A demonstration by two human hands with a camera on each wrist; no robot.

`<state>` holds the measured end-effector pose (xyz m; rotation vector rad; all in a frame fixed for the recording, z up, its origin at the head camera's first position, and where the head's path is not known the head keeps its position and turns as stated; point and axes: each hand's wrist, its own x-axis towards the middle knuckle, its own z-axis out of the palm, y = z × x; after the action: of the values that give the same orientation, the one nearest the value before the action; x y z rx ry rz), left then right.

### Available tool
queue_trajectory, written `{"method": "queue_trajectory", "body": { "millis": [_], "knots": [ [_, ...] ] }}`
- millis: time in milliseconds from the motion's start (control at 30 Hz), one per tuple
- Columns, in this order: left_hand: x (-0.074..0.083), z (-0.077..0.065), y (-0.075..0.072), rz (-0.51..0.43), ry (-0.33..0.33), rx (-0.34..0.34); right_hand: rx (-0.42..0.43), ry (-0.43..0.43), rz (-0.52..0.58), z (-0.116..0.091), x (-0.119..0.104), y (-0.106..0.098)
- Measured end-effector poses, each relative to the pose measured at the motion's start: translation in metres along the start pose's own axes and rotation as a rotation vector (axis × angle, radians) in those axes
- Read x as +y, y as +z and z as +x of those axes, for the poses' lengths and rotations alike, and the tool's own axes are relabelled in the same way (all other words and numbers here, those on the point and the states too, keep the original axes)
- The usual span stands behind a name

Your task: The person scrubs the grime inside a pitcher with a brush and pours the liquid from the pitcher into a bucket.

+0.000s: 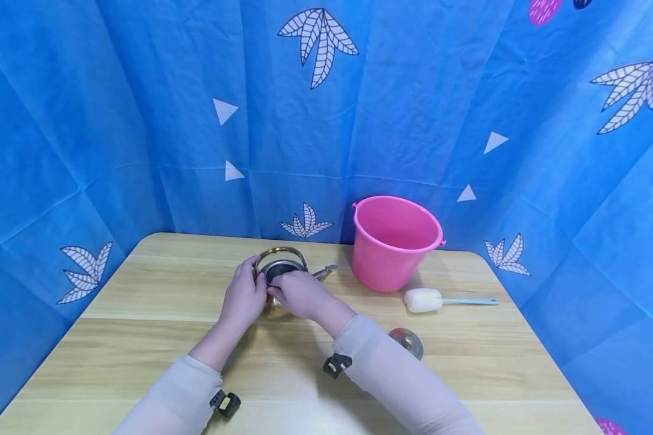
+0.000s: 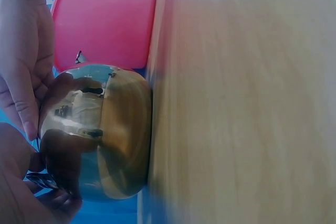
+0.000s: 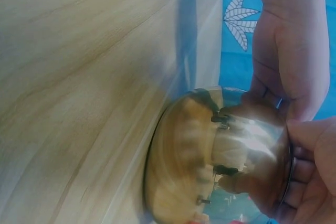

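A shiny brass-coloured teapot [image 1: 276, 309] with a top handle [image 1: 280, 249] stands on the table, its spout [image 1: 324, 272] pointing right. My left hand [image 1: 246, 291] grips it at the left, by the foot of the handle. Over the uncovered mouth bends my right hand [image 1: 299, 293], its fingers dipping inside and its thumb at the rim; the fingertips are hidden. Close up in the left wrist view, the rounded teapot body [image 2: 123, 135] mirrors both hands. In the right wrist view, the fingers [image 3: 300, 174] of the right hand curl at the rim.
Behind and right of the teapot stands a pink bucket [image 1: 383, 266]. A white sponge brush [image 1: 424, 300] with a pale green handle lies before it. A round metal lid [image 1: 408, 342] is partly covered by the right sleeve. Blue patterned cloth [image 1: 305, 133] hangs around the wooden table [image 1: 158, 290].
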<state>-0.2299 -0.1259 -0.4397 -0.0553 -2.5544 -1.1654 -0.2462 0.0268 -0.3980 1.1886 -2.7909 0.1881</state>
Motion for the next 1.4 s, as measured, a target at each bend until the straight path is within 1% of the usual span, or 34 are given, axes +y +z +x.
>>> {"method": "queue_trajectory", "body": {
  "millis": [333, 633, 1200, 1400],
  "knots": [
    [0.0009, -0.0002, -0.0002, 0.011, -0.004, -0.004, 0.028, 0.003, 0.053, 0.0017, 0.0032, 0.0019],
    [0.0006, 0.0006, 0.0006, 0.020, -0.010, -0.009, 0.066, -0.019, 0.094, 0.0028, 0.0061, 0.0023],
    [0.0025, -0.0002, -0.0002, 0.031, 0.000, -0.001, 0.056, 0.008, 0.132, 0.0026, 0.0078, -0.0005],
    [0.0028, -0.0002, -0.0002, 0.027, -0.006, -0.006, 0.068, 0.010, 0.115, 0.0017, 0.0064, -0.0030]
  ]
}}
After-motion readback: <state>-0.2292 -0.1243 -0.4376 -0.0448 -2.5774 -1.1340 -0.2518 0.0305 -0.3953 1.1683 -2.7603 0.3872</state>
